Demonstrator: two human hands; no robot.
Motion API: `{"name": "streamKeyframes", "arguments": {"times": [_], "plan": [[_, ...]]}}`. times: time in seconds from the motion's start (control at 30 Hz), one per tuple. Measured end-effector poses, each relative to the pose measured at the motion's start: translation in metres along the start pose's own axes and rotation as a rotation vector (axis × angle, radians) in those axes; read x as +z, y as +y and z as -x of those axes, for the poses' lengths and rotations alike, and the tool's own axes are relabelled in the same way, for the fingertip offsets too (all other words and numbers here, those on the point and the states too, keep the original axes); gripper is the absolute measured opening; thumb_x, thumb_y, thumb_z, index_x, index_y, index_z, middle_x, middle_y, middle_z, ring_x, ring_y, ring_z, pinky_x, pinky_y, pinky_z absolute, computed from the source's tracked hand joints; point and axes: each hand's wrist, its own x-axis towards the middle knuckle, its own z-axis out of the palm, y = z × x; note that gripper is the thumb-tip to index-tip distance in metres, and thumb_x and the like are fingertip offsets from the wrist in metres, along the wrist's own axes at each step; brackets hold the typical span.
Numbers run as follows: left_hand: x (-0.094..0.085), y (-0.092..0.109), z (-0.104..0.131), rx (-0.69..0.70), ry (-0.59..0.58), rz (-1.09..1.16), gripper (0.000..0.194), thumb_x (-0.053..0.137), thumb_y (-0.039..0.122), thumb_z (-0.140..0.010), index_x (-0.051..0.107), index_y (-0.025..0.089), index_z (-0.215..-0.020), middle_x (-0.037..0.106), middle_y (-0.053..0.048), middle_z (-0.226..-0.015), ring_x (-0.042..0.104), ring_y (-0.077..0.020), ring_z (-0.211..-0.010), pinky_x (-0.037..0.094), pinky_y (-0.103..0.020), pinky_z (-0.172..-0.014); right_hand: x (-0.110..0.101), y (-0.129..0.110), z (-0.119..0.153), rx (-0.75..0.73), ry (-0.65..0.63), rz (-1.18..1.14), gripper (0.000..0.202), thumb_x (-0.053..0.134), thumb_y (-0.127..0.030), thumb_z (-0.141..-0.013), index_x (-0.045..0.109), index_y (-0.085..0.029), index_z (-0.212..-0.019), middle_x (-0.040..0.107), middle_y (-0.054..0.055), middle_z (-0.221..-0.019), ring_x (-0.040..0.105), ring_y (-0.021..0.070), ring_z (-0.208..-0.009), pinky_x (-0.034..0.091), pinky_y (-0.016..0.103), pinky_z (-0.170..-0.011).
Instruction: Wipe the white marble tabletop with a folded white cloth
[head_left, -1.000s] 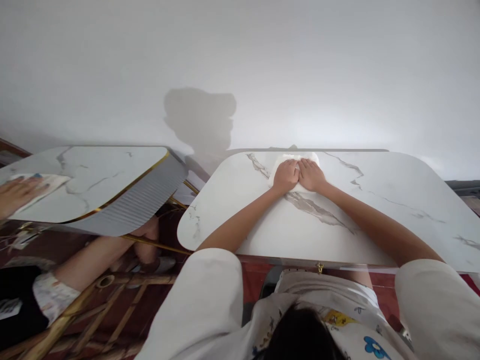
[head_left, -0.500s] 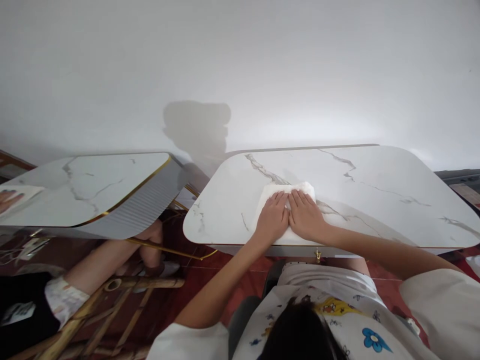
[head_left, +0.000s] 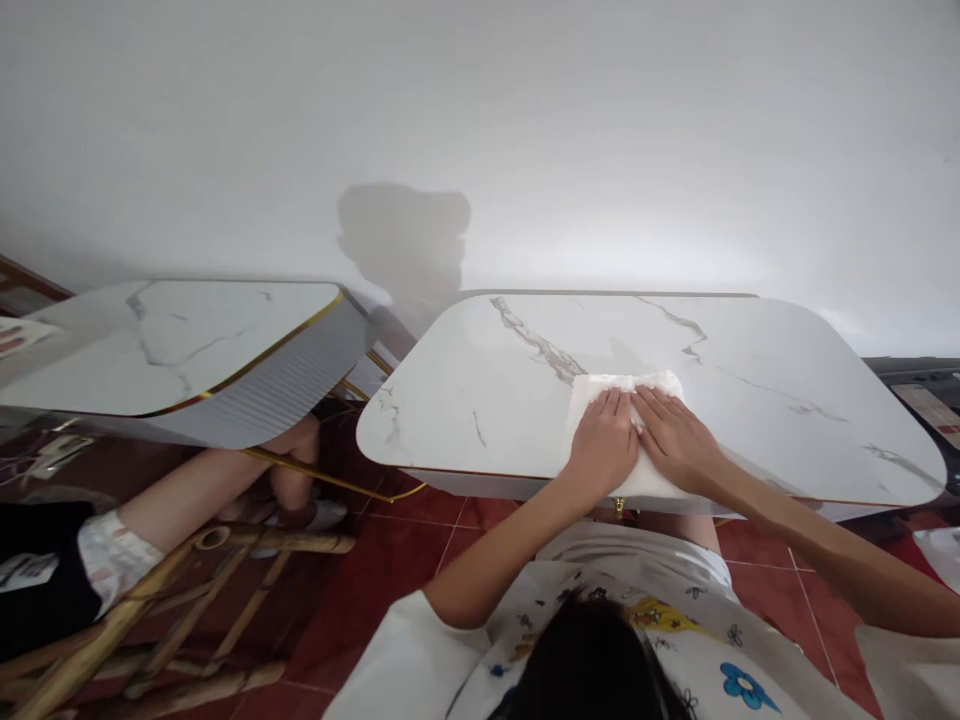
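Observation:
A white cloth (head_left: 649, 478), perhaps a folded paper towel, lies flat near the front edge of the marble-patterned tabletop (head_left: 442, 390). My left hand (head_left: 606, 440) rests palm down on its middle, fingers stretched forward. Beside it, my right hand (head_left: 679, 437) presses flat on the cloth's right part. The two hands meet at the thumbs, and their fingers lie on top rather than around the cloth. A small gold knob (head_left: 619, 506) shows below the table's front edge.
To the left stands a similar gold-edged table (head_left: 202, 340), where another person's hand (head_left: 11, 340) is on a white cloth. That person's leg (head_left: 202, 500) and a bamboo chair (head_left: 255, 540) are below it. A white wall (head_left: 525, 130) rises behind both tables.
Both hands and the white cloth have slid to the right along the tabletop and slightly toward its front edge. At the far left, the other person's hand shows less.

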Motion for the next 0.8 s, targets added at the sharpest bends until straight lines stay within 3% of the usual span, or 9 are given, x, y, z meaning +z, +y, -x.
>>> {"name": "streamKeyframes", "arguments": {"times": [0.17,0.4,0.57,0.8], "plan": [[0.003,-0.007,-0.03,0.05,0.01,-0.021,0.048,0.041,0.02,-0.088,0.05,0.003,-0.131,0.05,-0.022,-0.14,0.042,-0.0299,-0.135,0.032,-0.044,-0.114,-0.002,0.02,-0.022,-0.014,-0.062,0.04,0.056,0.025,-0.028,-0.095,0.041,-0.007,-0.144,0.041,0.013,-0.15,0.036,0.0271,-0.139,0.032,0.046,-0.113],[0.017,-0.04,-0.116,0.123,-0.021,-0.062,0.036,0.04,0.013,-0.086,0.055,0.005,-0.117,0.06,-0.019,-0.123,0.051,-0.0284,-0.122,0.038,-0.04,-0.106,0.01,0.065,-0.099,-0.013,-0.06,0.074,0.055,0.026,-0.023,-0.094,0.041,-0.001,-0.142,0.042,0.018,-0.148,0.038,0.0296,-0.137,0.03,0.045,-0.112],[0.027,-0.063,-0.169,0.078,0.013,-0.014,0.033,0.039,0.011,-0.085,0.055,0.011,-0.114,0.06,-0.016,-0.121,0.052,-0.0259,-0.118,0.038,-0.039,-0.105,0.017,0.091,-0.152,0.011,-0.056,0.067,0.054,0.026,-0.022,-0.094,0.041,0.0,-0.141,0.043,0.018,-0.147,0.038,0.0288,-0.136,0.029,0.042,-0.111],[0.039,-0.091,-0.222,0.062,0.025,0.025,0.032,0.037,0.01,-0.085,0.056,0.013,-0.111,0.062,-0.013,-0.116,0.053,-0.0248,-0.115,0.038,-0.037,-0.104,0.027,0.119,-0.206,0.039,-0.042,0.05,0.052,0.027,-0.02,-0.094,0.043,-0.003,-0.14,0.046,0.015,-0.146,0.041,0.0255,-0.135,0.027,0.038,-0.112]]}}
